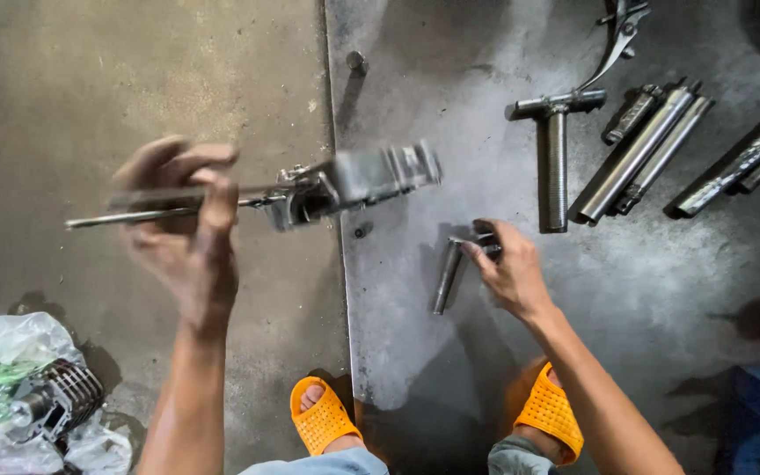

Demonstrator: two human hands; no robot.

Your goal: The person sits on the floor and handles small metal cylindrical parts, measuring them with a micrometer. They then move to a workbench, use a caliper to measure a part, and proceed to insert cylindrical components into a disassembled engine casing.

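Metal assembly on its long rod sits lifted above the floor, left hand fingers clamped around the rod. Right hand fingers close on a small steel tube. Grip the rod firmly; support the heavy end.

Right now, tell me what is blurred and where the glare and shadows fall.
Head view: the left hand and its metal part are motion-blurred; the right hand on a rod is sharp; glare whitens the steel plate; shadows darken the sandals; wide-angle distortion bends the edges.
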